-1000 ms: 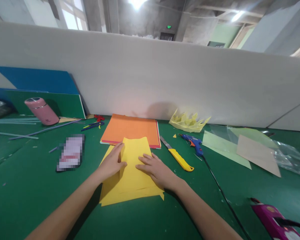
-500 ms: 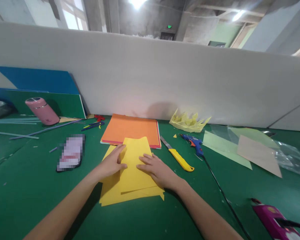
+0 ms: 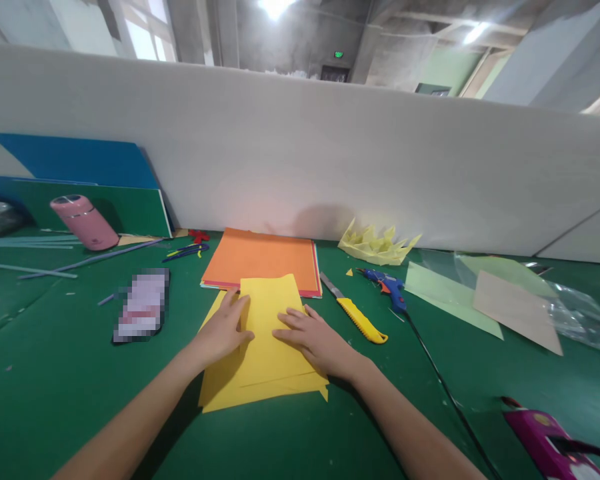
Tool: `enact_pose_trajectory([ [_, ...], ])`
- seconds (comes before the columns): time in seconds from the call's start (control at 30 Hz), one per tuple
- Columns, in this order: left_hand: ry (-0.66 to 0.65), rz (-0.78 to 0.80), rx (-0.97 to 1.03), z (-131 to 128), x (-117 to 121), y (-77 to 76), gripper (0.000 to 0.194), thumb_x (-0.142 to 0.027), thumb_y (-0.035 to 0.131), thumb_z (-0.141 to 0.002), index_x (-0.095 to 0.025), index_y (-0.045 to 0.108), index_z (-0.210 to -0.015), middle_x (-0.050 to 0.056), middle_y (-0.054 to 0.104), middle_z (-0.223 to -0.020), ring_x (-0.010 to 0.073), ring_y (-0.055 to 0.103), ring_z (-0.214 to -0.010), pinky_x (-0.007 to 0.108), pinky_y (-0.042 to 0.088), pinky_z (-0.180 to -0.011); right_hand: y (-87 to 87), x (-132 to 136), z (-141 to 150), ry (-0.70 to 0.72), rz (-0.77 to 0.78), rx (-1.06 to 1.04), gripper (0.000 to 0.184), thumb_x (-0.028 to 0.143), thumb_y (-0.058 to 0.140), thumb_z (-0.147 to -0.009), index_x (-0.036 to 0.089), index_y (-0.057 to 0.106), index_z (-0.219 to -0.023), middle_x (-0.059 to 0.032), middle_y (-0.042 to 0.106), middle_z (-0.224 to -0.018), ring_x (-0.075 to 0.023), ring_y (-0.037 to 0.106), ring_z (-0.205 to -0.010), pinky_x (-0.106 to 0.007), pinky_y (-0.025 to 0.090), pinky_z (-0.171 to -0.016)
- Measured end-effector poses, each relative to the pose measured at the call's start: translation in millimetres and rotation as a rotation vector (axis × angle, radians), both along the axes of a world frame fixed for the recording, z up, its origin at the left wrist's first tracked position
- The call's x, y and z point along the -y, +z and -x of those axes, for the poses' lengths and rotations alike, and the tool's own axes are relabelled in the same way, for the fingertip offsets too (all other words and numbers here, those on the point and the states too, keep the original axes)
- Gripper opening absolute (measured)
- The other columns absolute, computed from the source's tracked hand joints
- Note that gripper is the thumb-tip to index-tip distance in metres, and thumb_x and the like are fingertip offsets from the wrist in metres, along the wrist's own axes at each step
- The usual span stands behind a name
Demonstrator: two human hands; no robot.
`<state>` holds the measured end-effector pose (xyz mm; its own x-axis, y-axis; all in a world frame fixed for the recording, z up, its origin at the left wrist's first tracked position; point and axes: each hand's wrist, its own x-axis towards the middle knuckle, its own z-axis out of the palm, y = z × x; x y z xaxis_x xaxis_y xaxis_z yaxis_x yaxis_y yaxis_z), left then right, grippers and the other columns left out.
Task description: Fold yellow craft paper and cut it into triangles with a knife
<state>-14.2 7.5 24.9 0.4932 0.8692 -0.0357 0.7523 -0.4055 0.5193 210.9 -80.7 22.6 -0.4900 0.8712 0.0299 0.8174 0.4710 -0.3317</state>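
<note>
A narrow yellow sheet of paper (image 3: 267, 357), seemingly folded, lies on top of larger yellow paper (image 3: 220, 393) on the green table. My left hand (image 3: 225, 330) touches its left edge, with the fingers near the upper part and the thumb apart from them, lower down on the sheet. On the right side of the same sheet, my right hand (image 3: 313, 337) lies flat, fingers stretched out to the left. Behind the yellow paper is a stack of coloured sheets topped by orange paper (image 3: 265, 257).
Right of the paper lie a yellow utility knife (image 3: 363, 320) with its blade out and a blue glue gun (image 3: 393, 292) with a cord. A yellow paper crown (image 3: 377, 245) stands behind them. To the left are a phone (image 3: 143, 307), scissors (image 3: 187, 251) and a pink bottle (image 3: 86, 223).
The narrow sheet's upper left edge has shifted slightly left, and my left fingers moved left with it. My right hand has stayed in place.
</note>
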Motion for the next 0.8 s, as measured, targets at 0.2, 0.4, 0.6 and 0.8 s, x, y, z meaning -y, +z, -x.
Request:
enact_pose_trajectory([
  [0.2, -0.341, -0.227, 0.014, -7, 10, -11.6, 0.049, -0.008, 0.043, -0.077, -0.022, 0.055, -0.122, 0.009, 0.047, -0.139, 0.0271, 0.042, -0.129, 0.045, 0.036, -0.104, 0.0, -2, 2, 0.000, -0.017, -0.006, 0.044, 0.010, 0.032, -0.095, 0.028, 0.053, -0.130, -0.0056, 0.044, -0.143, -0.0205, 0.033, -0.136, -0.048, 0.020, -0.112],
  [0.4, -0.418, -0.242, -0.020, -18, 27, -12.8, 0.039, -0.019, 0.038, -0.088, -0.016, 0.055, -0.123, 0.013, 0.052, -0.136, 0.0253, 0.047, -0.126, 0.044, 0.037, -0.104, 5.9, -5, -11, -0.060, -0.081, -0.009, 0.029, 0.021, 0.054, -0.090, 0.022, 0.062, -0.118, -0.0090, 0.059, -0.128, -0.0227, 0.050, -0.122, -0.043, 0.034, -0.105],
  [0.6, -0.426, -0.345, -0.088, -26, 33, -8.3, 0.038, -0.031, 0.057, -0.083, -0.015, 0.056, -0.117, 0.015, 0.055, -0.132, 0.0295, 0.051, -0.121, 0.046, 0.041, -0.100, 11.2, -5, -27, -0.139, -0.100, -0.010, 0.023, 0.024, 0.065, -0.083, 0.021, 0.068, -0.105, -0.0079, 0.065, -0.119, -0.0251, 0.056, -0.110, -0.042, 0.041, -0.095],
  [0.8, -0.440, -0.397, -0.119, -26, 33, -13.1, 0.040, -0.034, 0.060, -0.082, -0.015, 0.055, -0.116, 0.016, 0.055, -0.130, 0.0302, 0.052, -0.119, 0.046, 0.042, -0.099, 17.6, 1, -31, -0.200, 0.039, 0.013, 0.041, 0.035, 0.066, -0.081, 0.028, 0.060, -0.121, -0.0055, 0.054, -0.135, -0.0288, 0.042, -0.123, -0.050, 0.031, -0.100],
])
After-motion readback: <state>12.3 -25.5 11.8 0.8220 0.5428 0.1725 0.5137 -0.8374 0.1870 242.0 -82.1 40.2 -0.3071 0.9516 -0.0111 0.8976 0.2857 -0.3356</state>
